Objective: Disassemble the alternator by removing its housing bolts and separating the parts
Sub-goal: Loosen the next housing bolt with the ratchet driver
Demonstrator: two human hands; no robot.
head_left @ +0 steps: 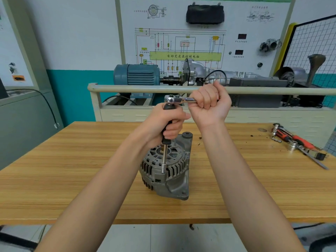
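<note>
A grey alternator (166, 176) stands on the wooden table (72, 170), vented face up. A long driver with a black grip and steel shaft (164, 157) stands upright on it, its socket tip seated at the housing's front rim. My left hand (168, 122) grips the black handle. A chrome ratchet (175, 99) sits on the driver's top end, handle pointing right. My right hand (209, 102) holds that ratchet handle in a fist above the alternator.
Loose tools (298, 142) lie at the table's right end: red-handled drivers, sockets, a flat file. Small dark crumbs dot the wood near them. Behind the table runs a cream rail (127, 88) with a blue motor and gearbox training stand.
</note>
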